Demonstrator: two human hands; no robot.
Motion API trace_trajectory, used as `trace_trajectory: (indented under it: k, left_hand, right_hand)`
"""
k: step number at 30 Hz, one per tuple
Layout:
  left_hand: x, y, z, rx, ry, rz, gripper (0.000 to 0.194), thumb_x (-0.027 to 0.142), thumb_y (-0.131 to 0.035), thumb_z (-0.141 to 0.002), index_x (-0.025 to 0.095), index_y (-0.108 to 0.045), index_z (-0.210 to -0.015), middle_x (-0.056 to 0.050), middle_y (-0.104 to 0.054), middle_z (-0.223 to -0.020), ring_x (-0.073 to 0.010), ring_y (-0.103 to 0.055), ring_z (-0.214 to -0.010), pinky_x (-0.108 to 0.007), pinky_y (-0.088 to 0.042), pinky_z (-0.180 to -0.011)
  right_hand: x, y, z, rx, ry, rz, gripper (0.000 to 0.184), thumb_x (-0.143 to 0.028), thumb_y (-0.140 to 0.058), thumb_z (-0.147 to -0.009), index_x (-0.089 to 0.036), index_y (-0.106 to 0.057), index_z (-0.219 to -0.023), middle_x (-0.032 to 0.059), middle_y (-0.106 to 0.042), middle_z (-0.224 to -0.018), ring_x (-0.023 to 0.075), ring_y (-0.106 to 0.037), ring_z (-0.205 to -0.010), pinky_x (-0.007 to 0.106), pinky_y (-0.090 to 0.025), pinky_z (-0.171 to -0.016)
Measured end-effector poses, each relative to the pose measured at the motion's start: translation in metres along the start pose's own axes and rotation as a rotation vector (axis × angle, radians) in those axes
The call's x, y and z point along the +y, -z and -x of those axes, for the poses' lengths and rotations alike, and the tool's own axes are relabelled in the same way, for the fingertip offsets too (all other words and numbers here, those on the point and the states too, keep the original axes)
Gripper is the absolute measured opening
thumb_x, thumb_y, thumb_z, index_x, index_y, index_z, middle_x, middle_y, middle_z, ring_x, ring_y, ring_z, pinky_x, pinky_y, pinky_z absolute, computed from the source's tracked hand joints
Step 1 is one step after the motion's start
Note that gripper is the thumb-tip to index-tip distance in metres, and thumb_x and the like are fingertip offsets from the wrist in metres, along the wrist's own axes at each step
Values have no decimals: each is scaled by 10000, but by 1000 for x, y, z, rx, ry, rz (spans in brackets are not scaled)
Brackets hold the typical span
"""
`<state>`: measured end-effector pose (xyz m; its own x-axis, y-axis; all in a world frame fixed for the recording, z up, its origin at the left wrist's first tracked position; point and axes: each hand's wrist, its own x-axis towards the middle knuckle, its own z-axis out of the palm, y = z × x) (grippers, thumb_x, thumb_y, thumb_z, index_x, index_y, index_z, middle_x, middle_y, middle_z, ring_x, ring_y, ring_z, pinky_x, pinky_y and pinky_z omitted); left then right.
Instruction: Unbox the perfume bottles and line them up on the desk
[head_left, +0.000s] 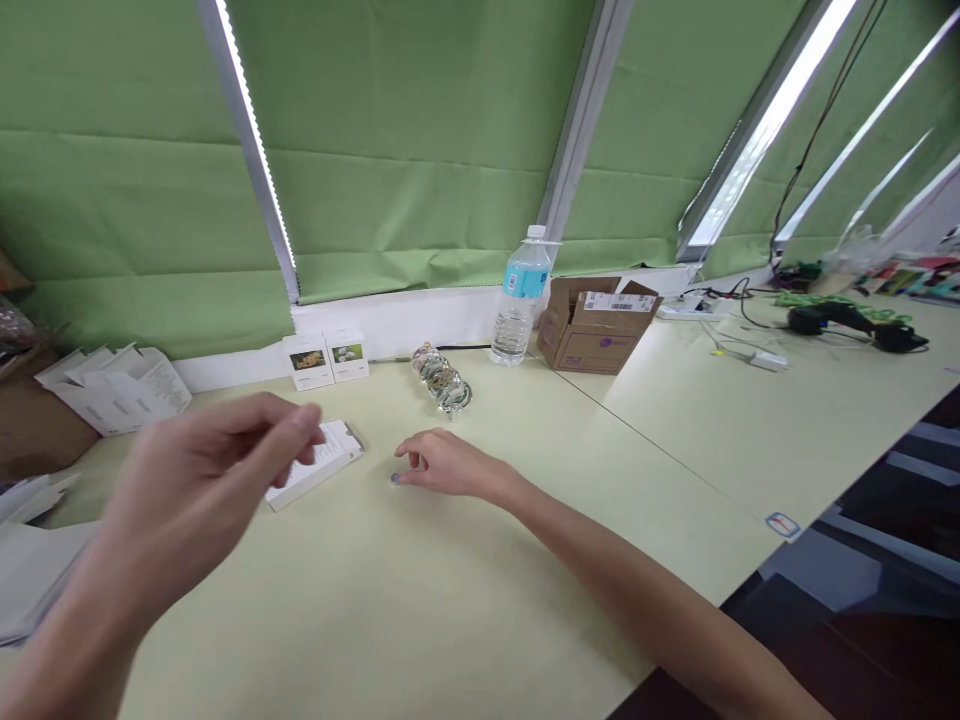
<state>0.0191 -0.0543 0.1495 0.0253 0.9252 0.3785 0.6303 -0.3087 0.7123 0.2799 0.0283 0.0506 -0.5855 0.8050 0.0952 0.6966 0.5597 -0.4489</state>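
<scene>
My left hand (214, 480) is raised at the left, above the near side of the table, slightly blurred. Its fingers are curled in with the thumb against them; whatever they may hold is hidden. Behind its fingertips lies a flat white box (326, 458) with printed text. Low over the tabletop, my right hand (450, 465) has its thumb and index finger apart. A small bluish-purple round piece (395, 479) is at the tip of that thumb; I cannot tell whether they touch. Beyond this hand stands a row of shiny clear and metallic round items (442, 380).
Two small white picture boxes (326, 360) stand by the wall. Farther right are a water bottle (519, 300) and an open cardboard box (596, 335). White cartons (120, 390) crowd the left. Cables and a black headset-like object (855, 325) lie far right.
</scene>
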Motion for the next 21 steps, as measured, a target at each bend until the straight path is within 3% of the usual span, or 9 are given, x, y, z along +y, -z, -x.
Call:
trace_trajectory:
  k: [3,6,9,12,17,21]
  left_hand:
    - [6,-34,-25,-270,16,25,411,583,-503,-802,209,-655,-723,20,-543,-550,-103,-456,-492,-215,-351,-446]
    - [-18,-68,-28,-398,98,33,413,582,-513,-792,196,-647,-738,-2,-599,-625,-112,-482,-500,-222,-357,-454]
    - [-42,-90,-24,-458,126,43,391,566,-526,-783,196,-649,-754,-15,-631,-682,-119,-493,-510,-228,-356,-464]
    - [-55,-100,-20,-495,131,28,373,549,-515,-794,201,-641,-746,-18,-639,-700,-131,-514,-547,-233,-363,-496]
    - [-65,-110,-16,-501,181,29,362,533,-491,-816,200,-623,-763,-16,-636,-714,-135,-518,-557,-242,-365,-526]
    - [-74,-120,-11,-458,184,67,372,521,-470,-831,190,-593,-716,-10,-610,-682,-131,-485,-556,-243,-341,-528]
  right_hand:
    - [-8,-15,2,-9,90,118,257,-306,-557,-866,-189,-649,-1075,59,-645,-918,166,-582,-808,244,-354,-656]
    - [-12,-23,2,-14,109,221,207,-242,-470,-912,-170,-661,-947,61,-604,-902,147,-556,-748,251,-333,-647]
    - [-11,-23,0,-14,90,236,224,-216,-447,-924,-150,-655,-871,60,-598,-861,137,-542,-708,250,-331,-641]
    - [-2,-14,-3,39,57,211,184,-194,-493,-887,-135,-661,-841,76,-633,-858,148,-555,-744,243,-348,-662]
    - [25,27,-1,200,-61,167,205,-124,-481,-822,-147,-684,-834,54,-671,-821,141,-562,-737,229,-360,-675]
    - [57,56,9,261,-238,168,241,-143,-469,-810,-171,-696,-733,37,-672,-743,149,-566,-691,238,-356,-632]
